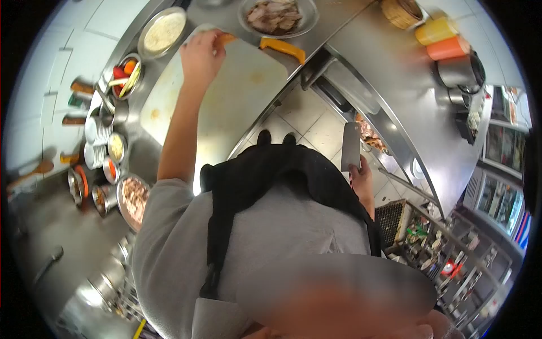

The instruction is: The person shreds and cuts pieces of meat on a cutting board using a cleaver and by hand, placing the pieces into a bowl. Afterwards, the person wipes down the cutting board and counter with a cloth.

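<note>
My left hand (203, 55) is at the far end of the white cutting board (240, 85), its fingers closed around a small orange piece (227, 38), possibly carrot. Most of that piece is hidden by the fingers. Down by my right side, off the board, my right hand (361, 176) grips a cleaver (350, 146) by its handle, with the broad blade pointing away from me. A long yellow-orange object (283, 50) lies by the board's far right corner; its kind is unclear.
Behind the board stand a bowl of sliced meat (275, 17) and a bowl of pale food (164, 34). To the left are a bowl of cut vegetables (125, 79), stacked white dishes (97, 131) and a bowl of meat strips (134, 198). An open drawer (389, 141) juts out at right.
</note>
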Demonstrator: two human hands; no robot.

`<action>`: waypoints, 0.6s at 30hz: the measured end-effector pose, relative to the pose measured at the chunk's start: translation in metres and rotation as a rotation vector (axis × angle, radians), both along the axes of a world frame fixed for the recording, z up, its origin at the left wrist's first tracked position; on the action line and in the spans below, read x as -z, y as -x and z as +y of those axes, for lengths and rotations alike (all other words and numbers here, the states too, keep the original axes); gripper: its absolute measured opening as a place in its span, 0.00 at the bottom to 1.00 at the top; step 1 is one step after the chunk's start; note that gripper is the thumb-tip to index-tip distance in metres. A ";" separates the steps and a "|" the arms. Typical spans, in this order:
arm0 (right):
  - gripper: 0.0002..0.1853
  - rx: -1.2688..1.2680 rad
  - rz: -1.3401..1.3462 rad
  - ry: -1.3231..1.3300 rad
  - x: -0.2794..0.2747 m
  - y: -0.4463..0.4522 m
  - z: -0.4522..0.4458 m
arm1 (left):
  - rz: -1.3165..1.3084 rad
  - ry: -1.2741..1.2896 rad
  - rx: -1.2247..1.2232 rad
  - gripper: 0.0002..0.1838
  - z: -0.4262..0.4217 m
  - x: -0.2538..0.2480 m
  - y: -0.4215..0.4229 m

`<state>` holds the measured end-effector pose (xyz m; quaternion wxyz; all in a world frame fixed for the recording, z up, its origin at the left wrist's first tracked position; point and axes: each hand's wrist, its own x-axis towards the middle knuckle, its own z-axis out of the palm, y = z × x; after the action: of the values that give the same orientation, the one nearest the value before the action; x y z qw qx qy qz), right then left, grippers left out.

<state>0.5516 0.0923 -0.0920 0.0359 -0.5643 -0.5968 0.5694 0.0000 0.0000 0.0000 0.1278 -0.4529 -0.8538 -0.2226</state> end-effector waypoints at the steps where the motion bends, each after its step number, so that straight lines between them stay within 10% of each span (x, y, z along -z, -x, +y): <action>1: 0.30 0.024 0.030 0.022 -0.003 0.014 0.006 | 0.045 0.064 -0.010 0.25 -0.018 0.007 -0.005; 16: 0.29 -0.361 0.293 -0.045 -0.074 0.100 0.058 | -0.059 0.253 -0.135 0.31 -0.061 0.025 -0.066; 18: 0.29 -0.365 0.300 -0.034 -0.068 0.104 0.057 | -0.374 0.363 -0.317 0.32 -0.061 0.006 -0.077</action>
<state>0.4473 0.1495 -0.0236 0.0299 -0.3553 -0.6864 0.6338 0.0770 -0.0609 -0.0056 -0.0814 -0.2806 -0.9484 -0.1230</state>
